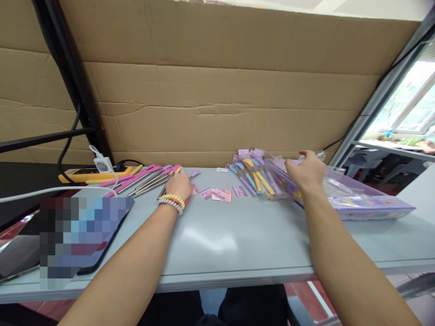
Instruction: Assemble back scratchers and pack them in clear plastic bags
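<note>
My left hand (pixel 178 186), with coiled bands at its wrist, is closed over a purple-headed back scratcher (pixel 195 173) at the right end of a row. Its fingertips are mostly hidden. Beside it lie several back scratchers (pixel 149 182) with metal rods and pink, purple or yellow ends. My right hand (pixel 307 170) is at the open purple box (pixel 370 206), its bent fingers closed on clear plastic wrap (pixel 340 186); the fingertips are partly hidden. Left of the box, more back scratchers (pixel 260 176) with blue, yellow and purple handles lie in clear packaging with header cards.
Small printed cards (pixel 221 194) lie between my hands on the grey table (pixel 204 240). At left are a blurred-out phone or tablet (pixel 112 231), a white cable (pixel 50 191) and a yellow power strip (pixel 95 174). A cardboard wall (pixel 217 90) stands behind.
</note>
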A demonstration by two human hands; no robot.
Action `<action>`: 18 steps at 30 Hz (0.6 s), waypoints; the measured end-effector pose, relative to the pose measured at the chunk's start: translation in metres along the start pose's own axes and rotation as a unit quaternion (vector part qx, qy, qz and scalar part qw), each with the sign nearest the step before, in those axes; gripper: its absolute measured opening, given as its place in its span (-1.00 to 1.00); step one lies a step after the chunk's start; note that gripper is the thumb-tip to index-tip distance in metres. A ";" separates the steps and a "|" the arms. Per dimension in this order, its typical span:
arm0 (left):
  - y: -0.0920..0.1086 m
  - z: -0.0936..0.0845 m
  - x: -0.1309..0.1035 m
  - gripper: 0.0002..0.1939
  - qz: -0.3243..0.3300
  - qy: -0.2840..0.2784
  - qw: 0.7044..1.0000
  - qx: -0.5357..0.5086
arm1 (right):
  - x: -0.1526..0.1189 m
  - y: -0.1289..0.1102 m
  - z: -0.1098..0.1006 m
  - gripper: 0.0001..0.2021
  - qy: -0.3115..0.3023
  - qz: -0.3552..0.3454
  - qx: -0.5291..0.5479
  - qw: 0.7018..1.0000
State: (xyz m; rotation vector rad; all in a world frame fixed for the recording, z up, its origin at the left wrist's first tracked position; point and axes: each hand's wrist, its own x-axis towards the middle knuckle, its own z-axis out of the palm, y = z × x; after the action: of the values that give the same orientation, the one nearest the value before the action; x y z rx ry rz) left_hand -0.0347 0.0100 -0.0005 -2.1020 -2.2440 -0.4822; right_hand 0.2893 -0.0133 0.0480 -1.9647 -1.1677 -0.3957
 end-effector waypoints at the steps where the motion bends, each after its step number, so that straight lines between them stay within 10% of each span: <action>1: 0.000 0.001 0.000 -0.75 -0.002 -0.001 1.000 0.001 | -0.001 -0.002 0.002 -0.48 0.014 -0.015 0.016 1.000; 18: -0.026 -0.002 0.013 -0.66 -0.154 0.031 0.985 -0.072 | -0.003 -0.006 0.012 -0.88 0.276 -0.204 0.154 0.927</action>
State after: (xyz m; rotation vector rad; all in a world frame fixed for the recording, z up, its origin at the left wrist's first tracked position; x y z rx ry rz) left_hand -0.0620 0.0207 -0.0010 -1.7694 -2.5808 -0.7325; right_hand 0.2814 -0.0048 0.0412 -1.2148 -1.1655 -0.8609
